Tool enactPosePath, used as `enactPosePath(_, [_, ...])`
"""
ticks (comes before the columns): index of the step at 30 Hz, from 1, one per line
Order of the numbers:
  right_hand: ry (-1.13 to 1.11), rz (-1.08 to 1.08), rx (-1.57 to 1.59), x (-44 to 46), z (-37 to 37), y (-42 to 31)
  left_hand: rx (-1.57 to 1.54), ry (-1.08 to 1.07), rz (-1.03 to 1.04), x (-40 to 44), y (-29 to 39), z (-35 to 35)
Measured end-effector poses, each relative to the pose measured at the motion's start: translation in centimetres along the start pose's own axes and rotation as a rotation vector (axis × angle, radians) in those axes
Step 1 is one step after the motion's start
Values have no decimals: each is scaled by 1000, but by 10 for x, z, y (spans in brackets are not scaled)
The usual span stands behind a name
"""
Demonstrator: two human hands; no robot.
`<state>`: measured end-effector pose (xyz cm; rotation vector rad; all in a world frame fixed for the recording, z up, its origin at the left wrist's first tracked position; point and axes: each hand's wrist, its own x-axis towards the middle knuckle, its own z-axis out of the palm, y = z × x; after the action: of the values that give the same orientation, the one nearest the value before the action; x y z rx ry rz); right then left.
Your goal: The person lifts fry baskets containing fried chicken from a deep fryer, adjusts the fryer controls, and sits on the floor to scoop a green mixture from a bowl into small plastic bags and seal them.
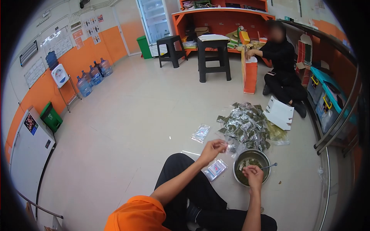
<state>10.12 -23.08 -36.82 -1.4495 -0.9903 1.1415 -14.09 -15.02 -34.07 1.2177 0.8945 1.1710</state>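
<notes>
My left hand (pixel 214 151) is closed in a pinch, with a small clear plastic bag (pixel 232 148) at its fingertips. Over the steel bowl (pixel 268 158), the fingers of my right hand (pixel 253 177) are drawn together; whatever is in them cannot be made out. Dark green, leafy-looking bits (pixel 252 157) lie inside the bowl. A spoon (pixel 273 165) leans on its rim, the handle sticking out to the right. Just beyond is a heap of filled clear packets (pixel 246 125) with dark green contents. A stack of printed plastic packets (pixel 216 169) lies by my knee.
More clear packets (pixel 200 133) lie left of the heap. A person in black (pixel 283 57) sits at the back right, hands at an orange box (pixel 250 77). White cardboard (pixel 279 112) lies nearby. Black stools (pixel 214 57) stand farther back; a metal rail (pixel 339 123) runs along the right.
</notes>
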Motion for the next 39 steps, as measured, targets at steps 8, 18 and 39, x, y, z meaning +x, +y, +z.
enactPosePath(8, [-168,-507,-673,-2,57,54,-418,549,-112,14,-18,-29])
enactPosePath(18, [-313,-605,-1252,-18,152,95,-337,611,86,2,0,-35])
enactPosePath(39, [44,-566,-279,-31,128,-80,-966,122,-566,3,-38,-22])
